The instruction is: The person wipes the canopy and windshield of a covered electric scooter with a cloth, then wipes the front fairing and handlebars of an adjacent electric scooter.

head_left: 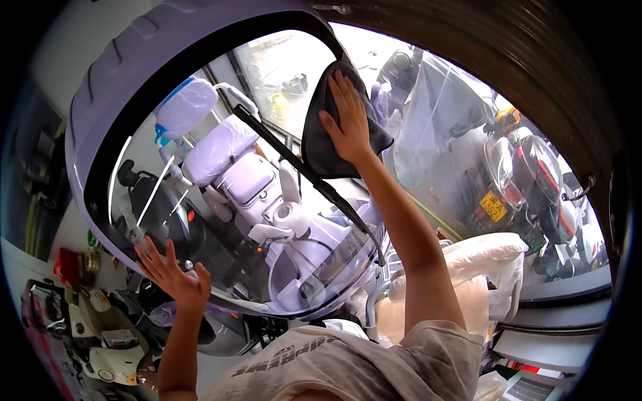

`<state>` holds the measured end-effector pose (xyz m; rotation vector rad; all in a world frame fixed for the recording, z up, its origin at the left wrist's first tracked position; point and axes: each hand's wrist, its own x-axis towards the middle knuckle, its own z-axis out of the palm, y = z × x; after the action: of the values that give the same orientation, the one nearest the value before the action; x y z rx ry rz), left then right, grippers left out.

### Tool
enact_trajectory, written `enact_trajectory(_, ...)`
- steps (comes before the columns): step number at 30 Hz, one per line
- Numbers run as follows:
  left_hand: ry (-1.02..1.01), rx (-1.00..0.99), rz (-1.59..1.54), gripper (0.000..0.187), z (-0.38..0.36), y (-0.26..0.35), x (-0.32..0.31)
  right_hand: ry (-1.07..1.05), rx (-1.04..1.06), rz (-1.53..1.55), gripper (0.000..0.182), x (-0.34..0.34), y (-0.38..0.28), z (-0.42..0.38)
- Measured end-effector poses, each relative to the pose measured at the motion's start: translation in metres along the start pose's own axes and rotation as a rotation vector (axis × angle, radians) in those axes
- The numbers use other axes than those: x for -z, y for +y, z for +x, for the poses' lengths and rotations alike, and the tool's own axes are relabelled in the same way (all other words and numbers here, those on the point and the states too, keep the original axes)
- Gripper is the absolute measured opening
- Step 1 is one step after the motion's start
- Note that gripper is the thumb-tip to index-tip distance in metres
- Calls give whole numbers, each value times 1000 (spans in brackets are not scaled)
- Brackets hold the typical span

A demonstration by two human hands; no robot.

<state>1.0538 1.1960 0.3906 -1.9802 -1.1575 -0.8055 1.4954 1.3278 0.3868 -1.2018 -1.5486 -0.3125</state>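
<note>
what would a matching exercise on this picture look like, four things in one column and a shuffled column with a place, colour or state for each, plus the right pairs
Column one
1. cloth
2. number plate
3. wiper
4. left hand

Column two
A. long, thin and slanting
B. fingers spread, holding nothing
C. under the right hand
D. yellow

Right pairs: 1-C, 2-D, 3-A, 4-B
</note>
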Motion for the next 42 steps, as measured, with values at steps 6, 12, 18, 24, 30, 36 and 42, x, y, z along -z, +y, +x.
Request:
enact_trajectory(6,1,-28,-7,65,2,-1,1,-7,-132,26,70,6,10,-43)
enact_trajectory(12,7,-36,13,65,0,-3,0,37,-249,88,68,6,29,-90)
enact_trajectory(18,17,-36,24,65,1,-3,-1,54,-381,111,61,9,36,-130)
enact_trajectory(24,18,-35,26,65,1,-2,-1,84,-508,166,60,9,46,-178)
enact_trajectory(30,18,-31,21,65,0,-3,-1,96,-655,191,59,9,53,-220)
enact_trajectory(36,26,-33,8,65,4,-1,0,110,-740,170,59,1,65,-253)
enact_trajectory(42,49,-32,-7,64,5,1,0,191,-828,268,65,-15,97,-299)
